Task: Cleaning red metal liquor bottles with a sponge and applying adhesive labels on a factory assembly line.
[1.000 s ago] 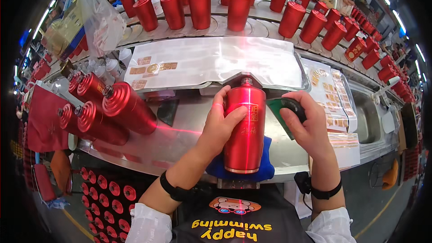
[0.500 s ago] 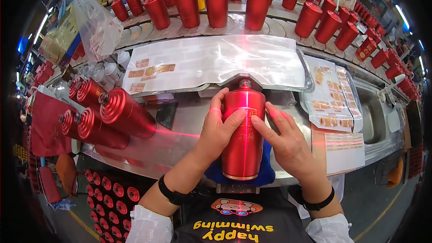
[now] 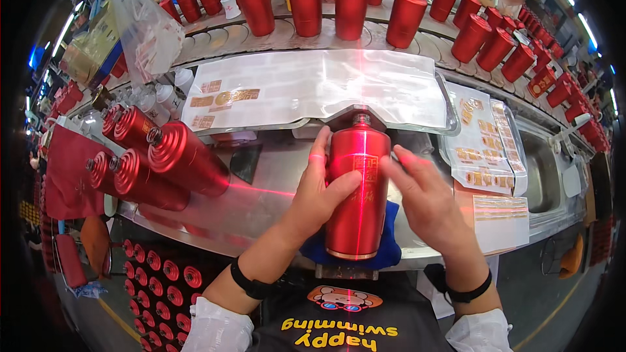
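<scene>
A glossy red bottle (image 3: 355,208) with a clear neck lies before me on a blue cloth (image 3: 390,238), its neck pointing away. Gold decals sit on its front, and a red laser line runs along its length. My left hand (image 3: 319,182) grips the bottle's left side, thumb laid across the front beside the decal. Just off the right side, my right hand (image 3: 424,192) has its fingers apart, with nothing visible in it. Beyond the bottle's neck, a white sheet (image 3: 313,91) bears several gold decals (image 3: 228,96) at its left end.
Several red bottles (image 3: 189,160) lean at the left of the metal bench. Others ride a curved conveyor (image 3: 287,45) at the back. More decal sheets (image 3: 479,137) lie to the right, near a sink (image 3: 538,166). Below left, a crate holds red bottles (image 3: 153,287). Two people sit beyond the conveyor.
My right hand has come away from the bottle's front to its right, uncovering more of the gold decal. My left hand stays on the bottle. Bottles on the conveyor have shifted.
</scene>
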`<state>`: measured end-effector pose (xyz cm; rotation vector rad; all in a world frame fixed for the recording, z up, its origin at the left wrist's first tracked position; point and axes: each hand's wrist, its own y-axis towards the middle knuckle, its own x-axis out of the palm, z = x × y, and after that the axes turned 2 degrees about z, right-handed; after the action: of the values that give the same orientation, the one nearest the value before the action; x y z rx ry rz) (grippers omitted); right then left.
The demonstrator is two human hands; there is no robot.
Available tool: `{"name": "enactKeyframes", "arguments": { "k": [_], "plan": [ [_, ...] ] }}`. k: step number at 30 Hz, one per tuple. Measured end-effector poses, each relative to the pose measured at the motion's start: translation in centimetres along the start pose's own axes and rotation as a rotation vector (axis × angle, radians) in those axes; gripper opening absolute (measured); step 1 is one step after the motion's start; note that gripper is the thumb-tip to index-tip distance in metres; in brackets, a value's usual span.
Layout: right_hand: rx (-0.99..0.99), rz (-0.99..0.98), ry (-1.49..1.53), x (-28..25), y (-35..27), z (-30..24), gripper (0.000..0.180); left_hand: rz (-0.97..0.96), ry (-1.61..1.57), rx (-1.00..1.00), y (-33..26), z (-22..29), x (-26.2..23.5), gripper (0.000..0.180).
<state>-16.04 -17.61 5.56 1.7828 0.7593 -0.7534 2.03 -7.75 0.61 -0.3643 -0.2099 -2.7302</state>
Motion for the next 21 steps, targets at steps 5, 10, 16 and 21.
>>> {"name": "enactKeyframes", "arguments": {
  "k": [5,10,16,21],
  "plan": [
    [0.013,-0.051,0.254,-2.1,6.3,-0.3,0.032,-0.015,0.231,0.016,-1.0,0.9,0.6,0.093],
    [-0.249,-0.141,-0.149,-0.7,10.3,1.1,0.016,-0.024,0.093,-0.020,-1.8,0.6,0.1,0.096],
    [-0.259,-0.355,0.430,-1.4,5.3,0.0,0.018,-0.287,0.550,0.149,-6.9,1.8,-2.2,0.106],
    [-0.163,0.082,0.042,-0.5,4.5,2.5,0.026,-0.206,0.915,0.359,-8.1,0.6,-2.2,0.107]
  ]
}}
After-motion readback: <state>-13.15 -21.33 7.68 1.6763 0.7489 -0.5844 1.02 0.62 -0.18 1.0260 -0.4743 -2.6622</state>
